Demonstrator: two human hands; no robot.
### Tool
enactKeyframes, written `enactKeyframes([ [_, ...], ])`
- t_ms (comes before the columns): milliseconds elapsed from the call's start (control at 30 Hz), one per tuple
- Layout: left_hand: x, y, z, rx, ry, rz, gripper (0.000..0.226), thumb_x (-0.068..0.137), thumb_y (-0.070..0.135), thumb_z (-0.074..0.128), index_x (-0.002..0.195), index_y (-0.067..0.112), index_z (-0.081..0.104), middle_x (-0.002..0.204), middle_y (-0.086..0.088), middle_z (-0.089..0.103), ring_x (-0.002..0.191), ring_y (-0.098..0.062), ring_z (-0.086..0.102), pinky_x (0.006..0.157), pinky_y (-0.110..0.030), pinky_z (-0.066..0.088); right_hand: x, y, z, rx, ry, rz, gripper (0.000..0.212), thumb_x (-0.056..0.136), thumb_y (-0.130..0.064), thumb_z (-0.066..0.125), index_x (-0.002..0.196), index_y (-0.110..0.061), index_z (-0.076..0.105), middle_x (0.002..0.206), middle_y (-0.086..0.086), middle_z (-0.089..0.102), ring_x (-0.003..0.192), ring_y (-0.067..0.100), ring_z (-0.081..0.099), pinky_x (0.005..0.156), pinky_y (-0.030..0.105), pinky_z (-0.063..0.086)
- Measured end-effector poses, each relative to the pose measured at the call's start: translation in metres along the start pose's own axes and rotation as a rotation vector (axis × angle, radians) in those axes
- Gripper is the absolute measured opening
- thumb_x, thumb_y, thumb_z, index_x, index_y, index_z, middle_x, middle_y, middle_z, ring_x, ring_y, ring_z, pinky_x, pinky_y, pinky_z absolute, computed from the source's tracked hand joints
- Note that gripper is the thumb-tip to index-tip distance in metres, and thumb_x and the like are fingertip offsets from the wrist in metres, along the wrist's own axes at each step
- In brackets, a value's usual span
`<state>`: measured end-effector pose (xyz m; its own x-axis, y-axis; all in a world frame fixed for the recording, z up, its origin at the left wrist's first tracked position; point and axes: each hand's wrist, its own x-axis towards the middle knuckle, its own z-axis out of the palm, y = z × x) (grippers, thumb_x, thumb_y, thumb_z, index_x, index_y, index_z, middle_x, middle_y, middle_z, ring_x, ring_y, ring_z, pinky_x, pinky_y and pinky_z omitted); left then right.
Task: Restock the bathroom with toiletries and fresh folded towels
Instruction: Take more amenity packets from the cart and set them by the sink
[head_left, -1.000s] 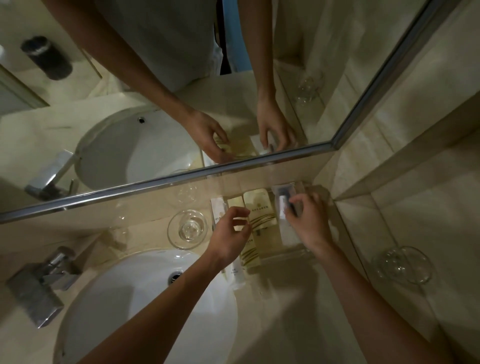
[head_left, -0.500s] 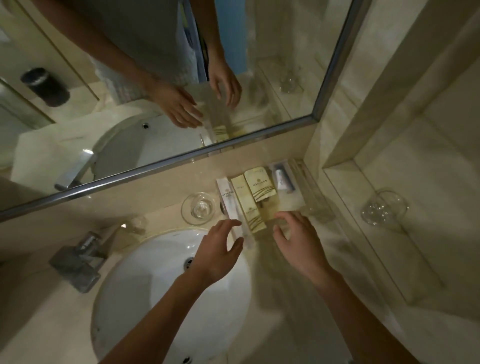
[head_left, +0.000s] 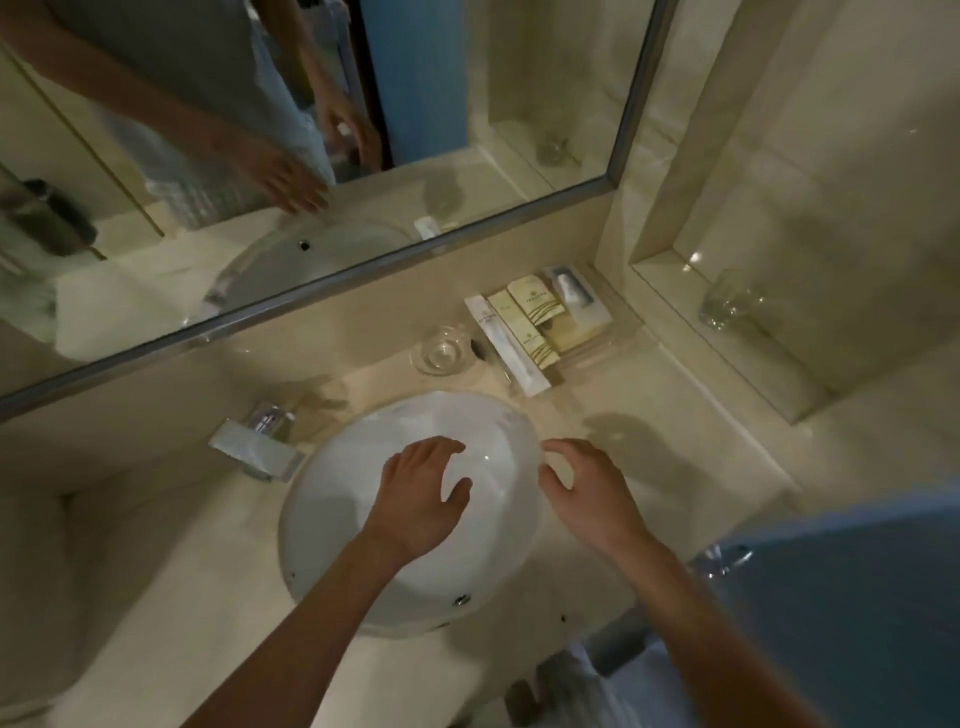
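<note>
Several packaged toiletries lie side by side in a clear tray (head_left: 618, 332) at the back of the counter: a long white sachet (head_left: 506, 345), two cream packets (head_left: 522, 330) and a small tube pack (head_left: 571, 296). My left hand (head_left: 421, 493) hovers over the white sink (head_left: 363, 530), fingers loosely curled, holding nothing. To its right, my right hand (head_left: 592, 491) hangs over the sink's right rim with relaxed fingers, also without anything in it. Both hands are well short of the tray.
An upturned glass (head_left: 441, 353) stands left of the tray. A chrome faucet (head_left: 260, 441) sits left of the sink. Another glass (head_left: 727, 306) rests in the wall niche at right. The mirror (head_left: 311, 156) runs along the back. A blue surface (head_left: 857, 597) fills the lower right.
Both hands have drawn back from the toiletry tray toward me, letting go of the packets, and now hang over the sink. The view has pulled back too.
</note>
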<state>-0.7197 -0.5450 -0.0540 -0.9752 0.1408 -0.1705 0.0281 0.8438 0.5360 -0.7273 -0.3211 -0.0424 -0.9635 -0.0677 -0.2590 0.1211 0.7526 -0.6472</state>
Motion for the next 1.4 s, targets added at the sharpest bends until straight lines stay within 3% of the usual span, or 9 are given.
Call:
enactKeyframes([
  [133,-0.052,-0.02,-0.002,0.027,-0.043,0.099,0.053,0.089,0.048,0.039,0.134,0.025,0.052,0.139,0.009,0.051,0.135,-0.017,0.04,0.114,-0.038,0.023,-0.074,-0.012,0.036,-0.089,0.065,0.041,0.039,0.097,-0.038,0.051,0.134,-0.026,0.055,0.139,-0.007,0.054,0.132,0.017,0.045,0.109,0.032,0.031],
  [300,-0.099,-0.013,0.008,0.078,-0.193,0.218,0.078,0.079,0.064,0.016,0.14,0.026,0.047,0.15,0.006,0.04,0.145,-0.017,0.027,0.119,-0.041,0.013,-0.156,-0.013,0.053,-0.132,0.081,0.191,0.052,0.099,-0.045,0.042,0.148,-0.028,0.036,0.153,-0.005,0.037,0.142,0.019,0.031,0.117,0.039,0.024],
  [500,-0.123,0.026,0.027,0.115,-0.281,0.379,0.06,0.09,0.053,0.028,0.142,0.029,0.045,0.155,0.006,0.035,0.146,-0.013,0.022,0.121,-0.039,0.007,-0.22,-0.001,0.046,-0.141,0.16,0.304,0.054,0.1,-0.047,0.041,0.15,-0.028,0.034,0.156,-0.003,0.033,0.145,0.019,0.025,0.118,0.039,0.017],
  [633,-0.139,0.048,0.041,0.15,-0.316,0.462,0.073,0.084,0.062,0.015,0.142,0.029,0.045,0.154,0.008,0.035,0.145,-0.011,0.023,0.121,-0.038,0.006,-0.247,0.015,0.048,-0.095,0.184,0.362,0.057,0.099,-0.051,0.04,0.152,-0.03,0.029,0.157,-0.005,0.032,0.146,0.019,0.022,0.119,0.04,0.016],
  [833,-0.165,0.075,0.066,0.178,-0.396,0.522,0.059,0.091,0.052,0.03,0.142,0.028,0.046,0.154,0.006,0.037,0.145,-0.012,0.024,0.12,-0.039,0.01,-0.294,0.034,0.052,-0.033,0.227,0.43,0.056,0.1,-0.047,0.043,0.15,-0.027,0.033,0.155,-0.003,0.036,0.144,0.018,0.028,0.116,0.036,0.019],
  [1033,-0.201,0.111,0.102,0.199,-0.415,0.637,0.072,0.084,0.059,0.02,0.141,0.025,0.048,0.151,0.004,0.042,0.141,-0.013,0.031,0.117,-0.037,0.013,-0.354,0.063,0.046,0.051,0.277,0.485,0.055,0.1,-0.046,0.042,0.151,-0.028,0.031,0.158,-0.004,0.031,0.146,0.016,0.024,0.12,0.039,0.019],
  [1200,-0.25,0.147,0.133,0.219,-0.419,0.681,0.067,0.088,0.058,0.023,0.141,0.026,0.047,0.152,0.005,0.04,0.143,-0.014,0.03,0.116,-0.031,0.011,-0.408,0.099,0.034,0.057,0.319,0.479,0.054,0.1,-0.045,0.043,0.15,-0.028,0.033,0.154,-0.005,0.037,0.144,0.014,0.027,0.119,0.037,0.019],
  [1400,-0.321,0.194,0.166,0.2,-0.368,0.675,0.046,0.1,0.04,0.048,0.144,0.028,0.043,0.155,0.008,0.036,0.145,-0.01,0.023,0.12,-0.035,0.008,-0.484,0.142,0.018,0.033,0.352,0.441,0.061,0.091,-0.051,0.035,0.146,-0.026,0.039,0.149,-0.005,0.043,0.14,0.016,0.031,0.115,0.036,0.021],
])
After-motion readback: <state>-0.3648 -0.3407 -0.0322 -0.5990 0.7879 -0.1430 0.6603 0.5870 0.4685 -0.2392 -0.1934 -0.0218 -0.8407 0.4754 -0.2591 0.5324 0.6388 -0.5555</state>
